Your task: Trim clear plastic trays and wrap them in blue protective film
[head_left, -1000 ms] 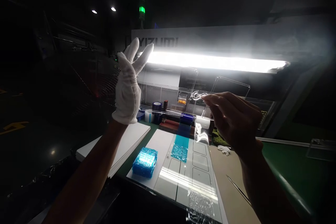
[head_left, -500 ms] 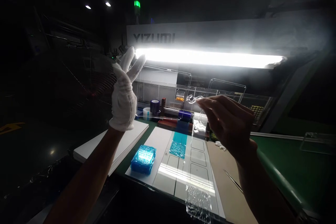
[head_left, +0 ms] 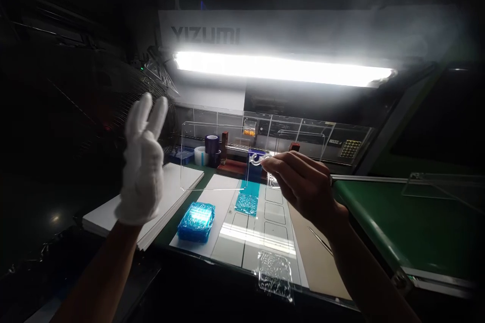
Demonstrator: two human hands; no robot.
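My right hand [head_left: 306,181] is bare and pinches the curved, S-shaped middle of a clear plastic moulding [head_left: 254,160]. Thin transparent rectangular panels reach out from that middle on both sides, in the air above the bench. My left hand [head_left: 142,171] wears a white glove and is raised at the left, fingers up and apart, with nothing in it. A gap separates it from the left panel edge. Below the moulding lies a glass-topped template sheet [head_left: 231,250] with printed rectangles, bearing a blue film piece [head_left: 247,204] and a crinkled clear piece [head_left: 276,275] at its front edge.
A stack of blue-filmed pieces [head_left: 196,222] stands left of the template, beside a pile of white sheets [head_left: 151,207]. Tape rolls [head_left: 212,145] sit behind. A lit tube lamp [head_left: 284,68] spans the back. Tweezers [head_left: 320,240] lie at right, near a green conveyor belt [head_left: 382,222].
My left hand has come away from the panel's left edge, moving left and down. My right hand has lowered the moulding slightly. The whole view has shifted a little.
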